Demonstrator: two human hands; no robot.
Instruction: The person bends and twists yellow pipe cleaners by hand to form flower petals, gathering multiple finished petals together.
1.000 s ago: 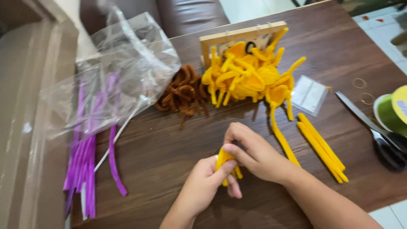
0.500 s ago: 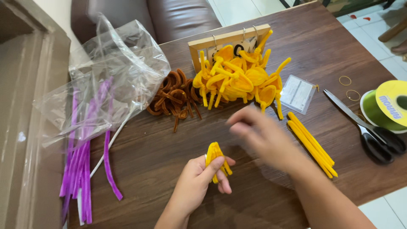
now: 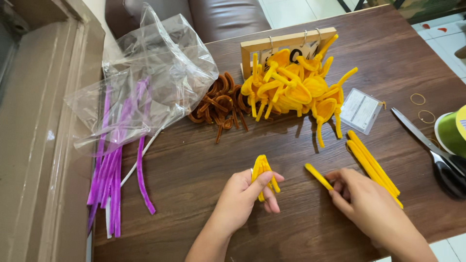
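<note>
At the far left of the dark brown wooden table (image 3: 204, 160) lies a bundle of straight purple fuzzy pipe cleaners (image 3: 110, 179), partly covered by a crumpled clear plastic bag (image 3: 145, 82). Just to the right of the bag sits a small heap of brown pipe cleaners bent into curls (image 3: 221, 104).

Below these, near the table's front edge, the left hand (image 3: 242, 199) holds a folded bunch of yellow pipe cleaner loops (image 3: 263, 172) upright, the thumb pressed against it from the front and the fingers curled round behind. Beyond it, in the middle of the table, a large pile of finished yellow pipe cleaner petal shapes (image 3: 296, 92) leans against a light wooden frame with metal hooks (image 3: 286, 43).

The right hand (image 3: 364, 204) rests low on the table, its fingertips pinching the end of a single short straight yellow pipe cleaner piece (image 3: 319, 176), which points toward the left hand. Just beside it lies a row of straight yellow pipe cleaner lengths (image 3: 374, 167), unbent. A small clear packet with a white card (image 3: 361, 110) lies above them; further right are two thin rubber bands (image 3: 422, 107), black-handled scissors (image 3: 432, 150) and a roll of green tape (image 3: 454, 133) at the edge.

Judging by the pile, many yellow shapes are already made; the straight lengths suggest several remain.
</note>
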